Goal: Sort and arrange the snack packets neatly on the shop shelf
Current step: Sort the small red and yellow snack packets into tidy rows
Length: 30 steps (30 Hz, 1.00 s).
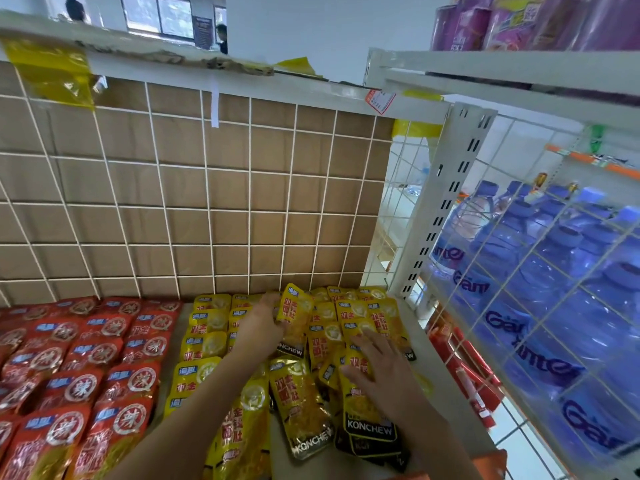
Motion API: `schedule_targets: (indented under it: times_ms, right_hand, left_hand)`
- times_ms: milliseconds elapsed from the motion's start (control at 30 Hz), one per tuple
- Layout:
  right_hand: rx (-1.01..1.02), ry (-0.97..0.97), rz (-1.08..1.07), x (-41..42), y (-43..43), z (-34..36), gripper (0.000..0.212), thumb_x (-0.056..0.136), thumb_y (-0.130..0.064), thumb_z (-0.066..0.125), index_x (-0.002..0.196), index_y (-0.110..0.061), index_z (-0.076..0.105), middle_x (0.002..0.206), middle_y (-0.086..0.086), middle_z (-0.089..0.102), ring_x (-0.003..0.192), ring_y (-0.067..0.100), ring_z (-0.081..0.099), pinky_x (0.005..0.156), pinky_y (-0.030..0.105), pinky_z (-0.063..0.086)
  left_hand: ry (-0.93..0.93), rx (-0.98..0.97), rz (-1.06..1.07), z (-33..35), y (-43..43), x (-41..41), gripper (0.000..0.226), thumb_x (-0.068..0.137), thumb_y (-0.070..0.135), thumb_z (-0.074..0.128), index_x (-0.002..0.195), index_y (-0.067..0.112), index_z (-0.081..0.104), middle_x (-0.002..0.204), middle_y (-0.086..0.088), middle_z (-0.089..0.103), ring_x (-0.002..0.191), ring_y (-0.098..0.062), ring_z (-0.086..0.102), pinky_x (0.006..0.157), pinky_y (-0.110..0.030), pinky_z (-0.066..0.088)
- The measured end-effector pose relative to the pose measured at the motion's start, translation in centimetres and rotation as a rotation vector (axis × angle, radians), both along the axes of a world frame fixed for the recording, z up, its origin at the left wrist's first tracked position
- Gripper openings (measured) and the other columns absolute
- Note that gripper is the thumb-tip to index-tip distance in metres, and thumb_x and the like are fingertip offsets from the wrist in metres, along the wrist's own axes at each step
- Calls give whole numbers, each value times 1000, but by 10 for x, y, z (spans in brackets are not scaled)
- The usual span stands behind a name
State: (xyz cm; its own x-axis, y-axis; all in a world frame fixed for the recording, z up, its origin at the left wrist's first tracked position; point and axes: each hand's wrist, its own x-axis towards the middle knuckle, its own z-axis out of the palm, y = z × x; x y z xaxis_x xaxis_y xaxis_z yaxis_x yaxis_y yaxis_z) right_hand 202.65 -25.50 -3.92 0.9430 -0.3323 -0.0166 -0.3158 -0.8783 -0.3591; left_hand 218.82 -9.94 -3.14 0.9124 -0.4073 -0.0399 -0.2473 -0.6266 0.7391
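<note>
Yellow packets [301,407] are the job in hand, seen from the head view: on the right half of the shelf [467,427] they lie in a loose, overlapping heap, some skewed and some face down, while the two columns nearest the red packets [86,358] already sit in tidy rows. The left hand [261,322] reaches to the back and grips a raised packet [294,306] by its edge, so it stands tilted off the pile. The right hand [379,368] lies flat with fingers spread on the heap, apparently steadying it. I would judge the sorting about half done, with the reds squared away and the yellows midway. Next, I reckon, that raised packet wants laying face up in line with the neat columns, then the rest dealt out row by row behind it. Room is tight at the back, where the wire grid [207,202] backed with cardboard stops any push, and on the right a slotted post [446,209] and mesh fence off the bottles [554,271]. Packets near the right and front rims could slide off if nudged.
</note>
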Motion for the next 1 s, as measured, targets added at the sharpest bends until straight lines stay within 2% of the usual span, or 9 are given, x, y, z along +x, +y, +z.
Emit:
schedule_targets:
  times_ms: [200, 333, 400, 467, 567, 667, 767, 867, 1000]
  right_hand:
    - [-23, -13, 20, -1, 2, 12, 123, 43, -93, -17, 143, -35, 27, 150, -10, 25, 140, 13, 14, 113, 34, 14]
    - [-9, -106, 31, -1, 2, 19, 119, 50, -91, -14, 136, -30, 40, 141, -11, 38, 132, 11, 30, 105, 31, 25]
    - [25, -187, 36, 1, 3, 21, 108, 60, -90, -4, 131, -27, 47, 132, -10, 47, 121, 12, 43, 97, 31, 35]
    - [109, -307, 25, 4, 7, 24, 90, 70, -85, 15, 125, -25, 53, 119, -13, 52, 107, 6, 50, 85, 21, 40]
    - [275, -393, 23, 12, 16, 30, 50, 84, -56, 44, 121, -25, 57, 109, -16, 57, 100, -3, 52, 79, 11, 41]
    - [249, -286, 85, 22, 28, 33, 30, 92, -29, 54, 121, -25, 56, 107, -13, 63, 98, 0, 57, 84, 21, 47]
    - [107, -108, 212, 31, 40, 32, 39, 91, -37, 55, 127, -23, 52, 121, -6, 57, 107, 7, 53, 88, 20, 42]
    - [-13, 107, 258, 42, 53, 33, 59, 84, -49, 59, 136, -25, 43, 134, 1, 46, 123, 17, 43, 99, 33, 37]
    - [-90, 239, 287, 54, 62, 31, 72, 78, -52, 64, 140, -31, 33, 134, 4, 38, 126, 24, 38, 102, 39, 35]
  left_hand:
    - [61, -251, 93, 7, 0, 3, 45, 86, 4, 62, 129, 10, 51, 94, -3, 52, 79, -17, 51, 58, -24, 40]
    - [139, -446, 132, 15, 8, -3, 36, 88, 3, 60, 123, 10, 56, 97, -6, 58, 88, -20, 54, 67, -26, 40]
    - [156, -509, 104, 19, 15, -10, 25, 88, 2, 60, 108, 17, 61, 89, -1, 60, 84, -18, 56, 65, -23, 42]
    - [201, -566, 52, 23, 22, -18, 22, 88, 2, 59, 96, 22, 62, 88, -2, 62, 83, -19, 59, 67, -23, 46]
    - [244, -592, 16, 25, 33, -29, 21, 88, 1, 59, 102, 15, 63, 96, -14, 63, 87, -26, 62, 73, -32, 51]
    - [272, -641, 52, 22, 50, -38, 20, 87, 1, 59, 102, 12, 62, 99, -16, 65, 91, -32, 63, 82, -45, 51]
    - [303, -720, 130, 19, 74, -40, 20, 86, -5, 57, 99, 9, 60, 97, -13, 67, 89, -30, 63, 81, -45, 50]
    - [330, -757, 226, 11, 99, -34, 21, 86, -9, 53, 97, 9, 57, 91, -14, 67, 81, -29, 64, 69, -39, 51]
    - [369, -793, 306, 4, 116, -30, 20, 88, -10, 47, 102, 4, 53, 87, -11, 66, 69, -22, 63, 56, -31, 51]
